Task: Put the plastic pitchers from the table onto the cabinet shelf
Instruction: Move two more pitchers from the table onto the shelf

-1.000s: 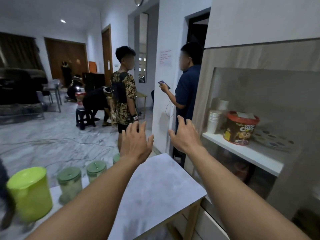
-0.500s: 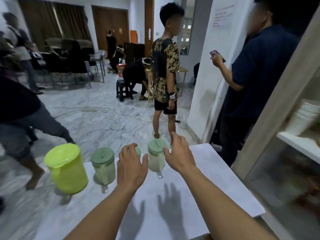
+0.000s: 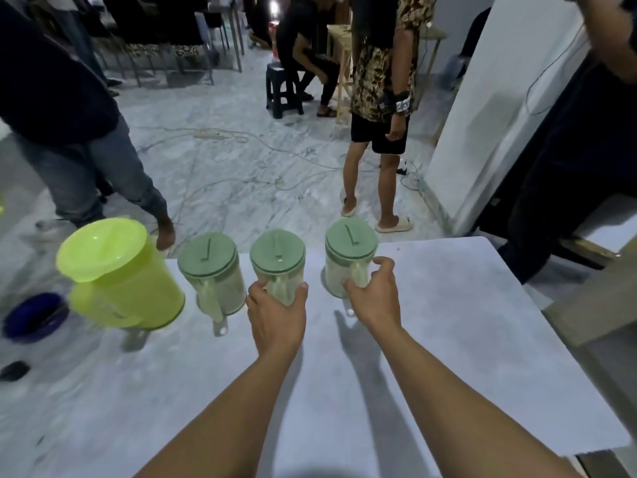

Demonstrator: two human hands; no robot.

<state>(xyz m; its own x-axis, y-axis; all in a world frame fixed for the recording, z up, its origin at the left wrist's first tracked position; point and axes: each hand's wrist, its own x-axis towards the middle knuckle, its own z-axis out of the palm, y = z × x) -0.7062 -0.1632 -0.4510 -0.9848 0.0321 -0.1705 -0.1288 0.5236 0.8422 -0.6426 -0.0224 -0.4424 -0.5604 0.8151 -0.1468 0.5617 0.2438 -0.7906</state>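
left hand clamped on middle pitcher, right hand on right pitcher; all four i count stand on counter. shelf unseen, none stowed.

One head-worn wide-angle view looks steeply down from close above the near edge of the counter, facing the floor beyond its far edge
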